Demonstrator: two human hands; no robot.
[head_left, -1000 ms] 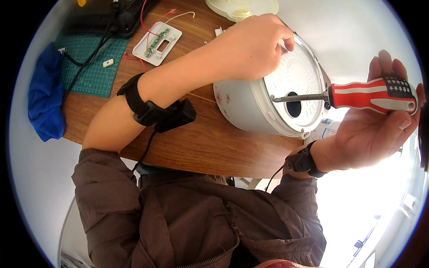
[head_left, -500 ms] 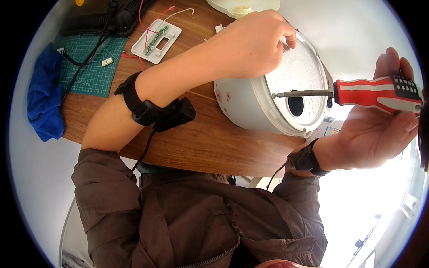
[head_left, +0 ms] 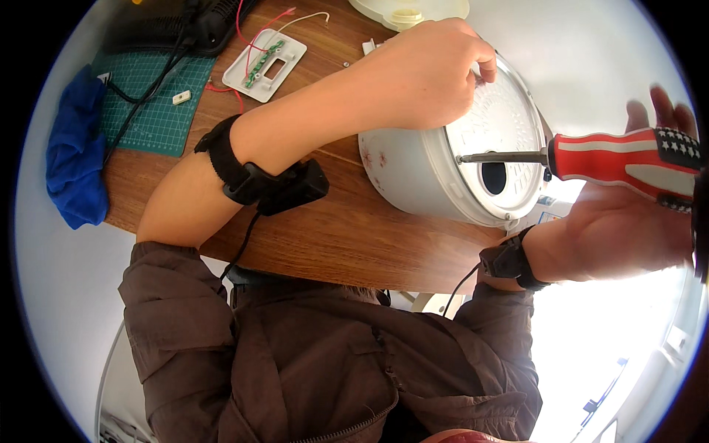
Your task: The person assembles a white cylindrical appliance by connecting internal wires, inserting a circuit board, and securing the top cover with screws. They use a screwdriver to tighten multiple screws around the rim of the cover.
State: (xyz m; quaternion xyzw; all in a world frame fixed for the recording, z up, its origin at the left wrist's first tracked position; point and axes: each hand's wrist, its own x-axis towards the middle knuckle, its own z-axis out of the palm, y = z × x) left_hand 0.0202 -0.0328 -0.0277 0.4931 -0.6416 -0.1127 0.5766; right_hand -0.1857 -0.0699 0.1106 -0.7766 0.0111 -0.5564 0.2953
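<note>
A white rice cooker-like appliance (head_left: 402, 173) with a faint flower print lies on its side, its vented bottom plate (head_left: 513, 129) facing right. My left hand (head_left: 436, 74) lies over its upper side, fingers curled in on the plate; part of the grip is hidden. A screwdriver (head_left: 605, 156) with a red, white and black star-patterned handle points left, its tip at a screw near the plate's edge, beside an oval hole. Behind the handle, my right hand (head_left: 628, 225) supports it against the palm, fingers stretched upward; the thumb is hard to see.
On the wooden table (head_left: 332, 236) lie a white panel (head_left: 292, 63) with a green circuit board and red wires, a green cutting mat (head_left: 151, 122), a small white part (head_left: 182, 97) and a blue cloth (head_left: 76, 159). A pale lid (head_left: 413, 11) sits at the back.
The screwdriver handle has turned about its length, and my right hand has rolled with it, its fingers now farther behind the handle. The tip stays at the screw; my left hand keeps its place.
</note>
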